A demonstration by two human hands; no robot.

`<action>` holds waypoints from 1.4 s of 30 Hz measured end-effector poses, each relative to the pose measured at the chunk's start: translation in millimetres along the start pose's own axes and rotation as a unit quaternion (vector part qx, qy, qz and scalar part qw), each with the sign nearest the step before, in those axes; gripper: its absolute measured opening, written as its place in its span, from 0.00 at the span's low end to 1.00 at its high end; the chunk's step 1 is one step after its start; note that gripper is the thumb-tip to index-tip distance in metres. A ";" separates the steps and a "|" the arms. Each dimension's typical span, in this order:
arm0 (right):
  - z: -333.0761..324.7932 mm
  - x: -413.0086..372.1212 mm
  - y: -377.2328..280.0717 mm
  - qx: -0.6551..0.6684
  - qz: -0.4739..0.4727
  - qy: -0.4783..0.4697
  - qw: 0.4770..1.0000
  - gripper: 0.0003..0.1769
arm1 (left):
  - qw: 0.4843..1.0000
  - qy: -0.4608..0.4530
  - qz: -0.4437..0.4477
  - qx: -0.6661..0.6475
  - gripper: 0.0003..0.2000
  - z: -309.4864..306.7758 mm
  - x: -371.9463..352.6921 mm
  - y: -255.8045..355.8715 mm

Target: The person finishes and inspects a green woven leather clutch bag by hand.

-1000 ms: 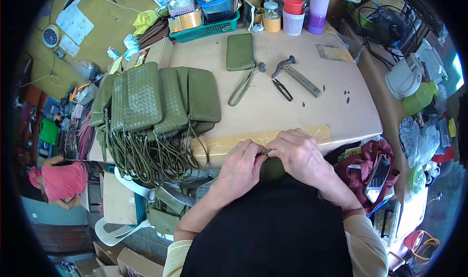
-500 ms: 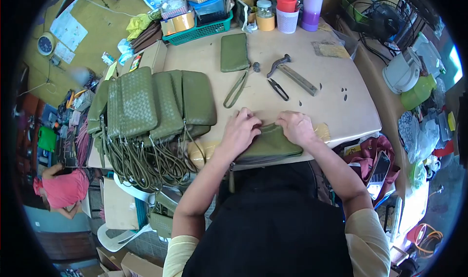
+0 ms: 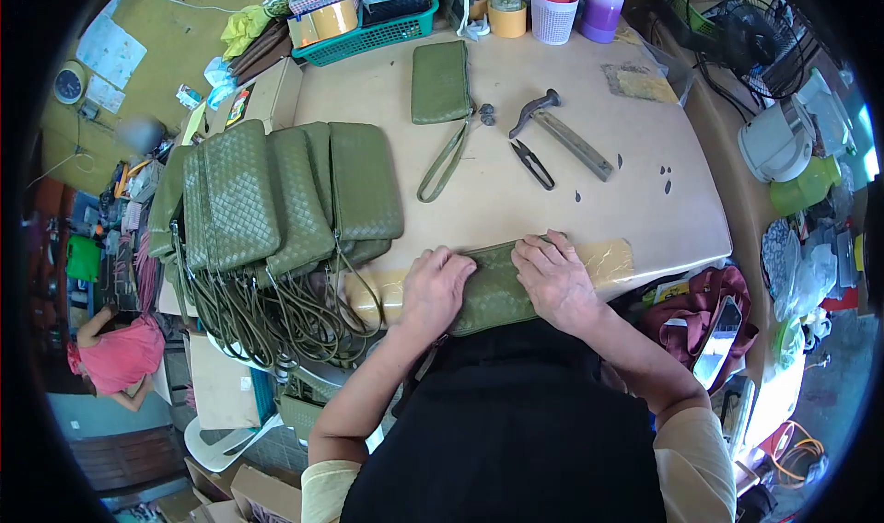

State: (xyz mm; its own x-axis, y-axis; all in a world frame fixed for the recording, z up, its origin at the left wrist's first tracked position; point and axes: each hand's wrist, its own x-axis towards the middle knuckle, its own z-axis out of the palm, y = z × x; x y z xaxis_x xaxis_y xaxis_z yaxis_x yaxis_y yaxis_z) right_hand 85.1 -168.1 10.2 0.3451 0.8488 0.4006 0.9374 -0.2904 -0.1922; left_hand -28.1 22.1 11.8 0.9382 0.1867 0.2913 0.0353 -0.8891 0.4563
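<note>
A green woven-pattern pouch lies at the table's front edge, against my body. My left hand grips its left end with fingers curled in. Over the right part, my right hand has its fingers bent across the pouch's top, holding it; they cover that end. Farther back lies another green pouch, with a wrist strap below it. Black thread snips and a hammer rest to the right. To my left, several green pouches are stacked with their straps hanging down.
Brown tape covers part of the table's front edge. A green basket, a jar, a white cup and a purple bottle stand at the back. At far left is another person in pink.
The pouch has been turned so its woven face shows and lies flatter. My right hand has moved from pinching its far edge to resting across it; my left hand has shifted towards me.
</note>
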 end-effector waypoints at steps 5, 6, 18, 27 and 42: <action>-8.2 38.2 11.9 0.084 0.078 -0.108 0.987 0.11 | 0.999 0.020 -0.023 -0.045 0.05 0.7 16.8 -3.3; -4.9 46.6 14.4 0.084 0.078 -0.107 0.988 0.11 | 0.998 0.011 -0.033 -0.058 0.07 -0.5 20.5 -3.2; 17.2 54.5 16.0 0.218 0.066 -0.076 0.971 0.05 | 0.999 0.032 0.018 -0.004 0.09 12.3 19.3 -9.8; 14.8 44.4 13.8 0.191 -0.015 0.057 0.980 0.09 | 0.926 0.015 -0.164 -0.339 0.09 -25.1 3.6 -5.0; -44.5 50.9 -9.9 0.359 0.072 -0.052 0.929 0.10 | 0.916 0.068 -0.191 -0.347 0.15 -39.3 -9.8 6.5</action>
State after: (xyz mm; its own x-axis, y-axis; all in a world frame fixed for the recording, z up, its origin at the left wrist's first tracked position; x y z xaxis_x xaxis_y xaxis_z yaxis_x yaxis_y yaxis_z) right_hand 95.4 -141.7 72.3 0.4234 0.8726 0.2435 0.5960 -0.0659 -0.8003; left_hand -50.6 31.0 45.0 0.8496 0.5212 0.0803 0.0799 -0.2777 0.9573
